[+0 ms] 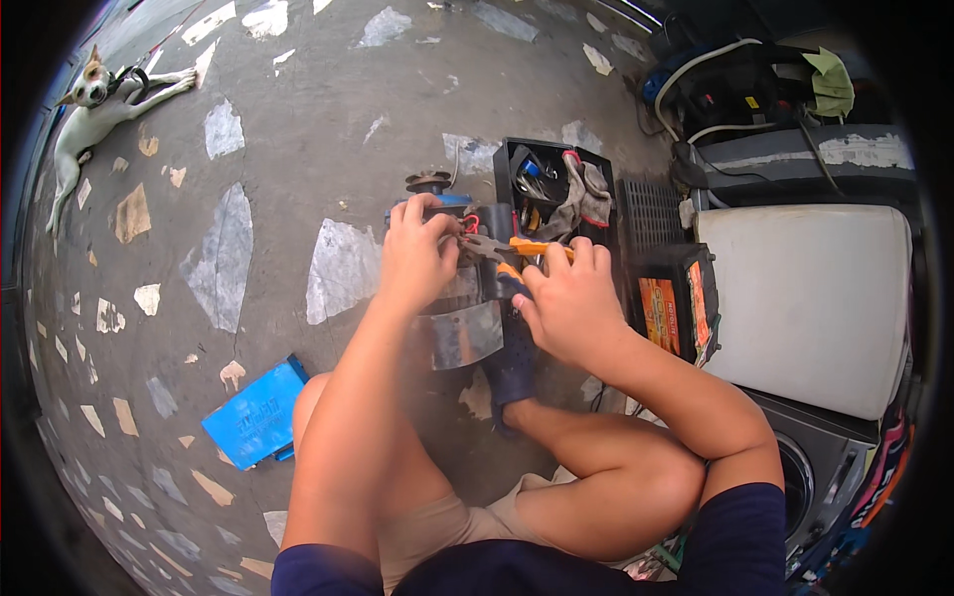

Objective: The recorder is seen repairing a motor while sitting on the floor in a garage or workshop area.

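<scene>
My right hand (576, 298) grips pliers with orange handles (537, 246), their jaws pointing left toward my left hand. My left hand (422, 253) is closed, its fingertips pinched at the jaws; what they hold is too small to make out. A red wire (472, 224) curls beside those fingertips. Just beyond the left hand is a blue machine (452, 200) with a dark round pulley (428, 183) on top, partly hidden by the hand. A bent grey metal plate (467, 336) sits below it, near my foot.
An open black toolbox (505, 164) holds grey gloves (584, 194) and tools. To the right stand a black box with orange labels (659, 313), a white padded seat (800, 298) and a speaker (795, 482). A blue case (258, 412) lies by my left knee. A dog (94, 129) lies far left.
</scene>
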Action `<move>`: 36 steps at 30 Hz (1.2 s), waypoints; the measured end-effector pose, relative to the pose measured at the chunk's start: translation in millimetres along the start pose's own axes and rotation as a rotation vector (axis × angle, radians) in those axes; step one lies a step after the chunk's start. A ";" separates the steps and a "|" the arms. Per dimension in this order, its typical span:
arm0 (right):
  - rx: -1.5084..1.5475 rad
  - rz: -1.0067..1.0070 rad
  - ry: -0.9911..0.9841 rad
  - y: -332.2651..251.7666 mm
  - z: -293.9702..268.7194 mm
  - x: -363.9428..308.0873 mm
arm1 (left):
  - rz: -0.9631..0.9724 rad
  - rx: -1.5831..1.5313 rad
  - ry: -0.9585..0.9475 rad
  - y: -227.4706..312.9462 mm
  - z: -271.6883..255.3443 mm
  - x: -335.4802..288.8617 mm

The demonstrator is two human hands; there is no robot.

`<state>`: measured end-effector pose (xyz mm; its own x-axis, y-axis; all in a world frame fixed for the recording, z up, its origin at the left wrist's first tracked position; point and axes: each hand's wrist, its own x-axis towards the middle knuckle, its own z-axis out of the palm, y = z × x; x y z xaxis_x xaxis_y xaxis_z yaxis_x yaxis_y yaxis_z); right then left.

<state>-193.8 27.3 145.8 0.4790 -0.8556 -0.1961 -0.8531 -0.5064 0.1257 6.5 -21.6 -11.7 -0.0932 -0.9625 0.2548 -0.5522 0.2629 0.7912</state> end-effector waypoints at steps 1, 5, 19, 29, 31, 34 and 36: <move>0.002 0.006 -0.002 -2.6 1.6 0.3 | -0.013 -0.002 -0.008 0.5 0.7 0.6; -0.075 0.006 -0.028 -14.4 4.4 1.4 | -0.032 0.010 -0.055 -1.0 -1.8 1.2; 0.091 0.036 0.006 -7.7 34.6 -8.5 | -0.053 -0.004 -0.099 2.1 -8.9 6.0; 0.967 0.394 -0.351 43.2 21.8 24.4 | -0.079 -0.055 -0.138 2.3 -11.1 10.7; 1.056 0.410 -0.388 46.4 18.3 29.5 | -0.091 -0.080 -0.155 2.1 -13.7 10.3; 1.346 0.575 -0.611 47.3 5.9 33.6 | -0.105 -0.081 -0.165 2.1 -16.7 9.1; 1.423 0.598 -0.618 47.2 15.0 30.1 | -0.120 -0.074 -0.176 1.9 -16.2 9.8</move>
<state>-222.8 -20.8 131.3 0.1839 -0.5353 -0.8244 -0.5343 0.6496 -0.5409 18.0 -29.4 1.2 -0.1768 -0.9824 0.0606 -0.5067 0.1436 0.8500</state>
